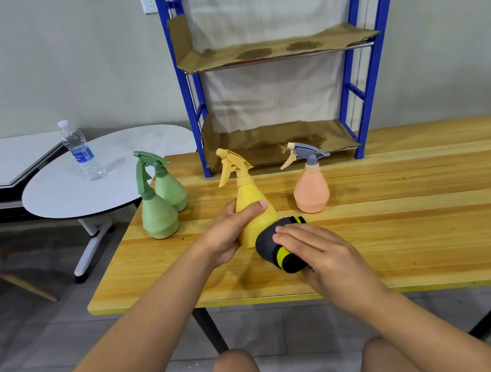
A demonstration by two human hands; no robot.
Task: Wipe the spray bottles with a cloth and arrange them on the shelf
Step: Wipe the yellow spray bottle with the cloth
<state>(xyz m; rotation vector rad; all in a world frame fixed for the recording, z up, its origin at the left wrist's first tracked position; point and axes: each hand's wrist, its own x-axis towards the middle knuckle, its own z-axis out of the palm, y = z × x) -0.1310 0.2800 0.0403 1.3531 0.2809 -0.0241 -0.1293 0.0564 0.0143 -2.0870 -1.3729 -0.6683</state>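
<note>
Wiping the yellow spray bottle [252, 204], centre of frame, on the desk [406, 223]
Left hand [229, 230] curled round its body; right hand [316, 248] fingers pinching the dark cloth [272, 248] against its base: hold steady, rub all round

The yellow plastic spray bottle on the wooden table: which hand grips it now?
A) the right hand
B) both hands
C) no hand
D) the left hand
D: the left hand wraps the yellow plastic spray bottle, while the right hand presses the dark cloth with yellow stripes against its base.
</note>
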